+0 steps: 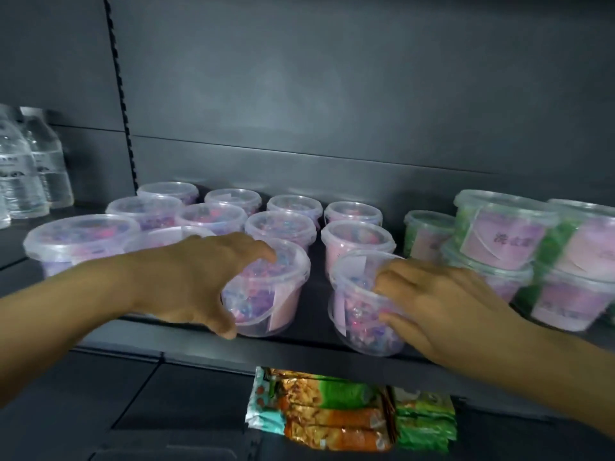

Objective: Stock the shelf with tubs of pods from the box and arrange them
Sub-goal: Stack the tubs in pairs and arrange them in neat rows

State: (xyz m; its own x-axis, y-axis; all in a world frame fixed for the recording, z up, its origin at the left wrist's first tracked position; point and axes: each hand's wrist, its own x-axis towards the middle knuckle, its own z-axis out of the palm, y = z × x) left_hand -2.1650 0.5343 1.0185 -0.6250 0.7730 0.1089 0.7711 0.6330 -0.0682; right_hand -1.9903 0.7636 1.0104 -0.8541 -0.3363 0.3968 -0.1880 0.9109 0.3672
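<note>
- Clear water bottles [31, 171] are seen standing upright in a close group at the far left, on the neighbouring shelf bay.
- A dark slotted upright [121, 91] is set between that bay and the grey back panel [332, 94].
- Flat snack packets [319, 412] in orange and green are stacked on the level below.
- Green packets [426, 424] are laid touching them on the right.

The dark grey metal shelf [206, 344] carried clear lidded plastic tubs of pink-purple pods [213, 217] beyond the fingers [259, 254], stacked green-pod tubs [499, 227] right, clear water bottles [30, 174] left.
</note>
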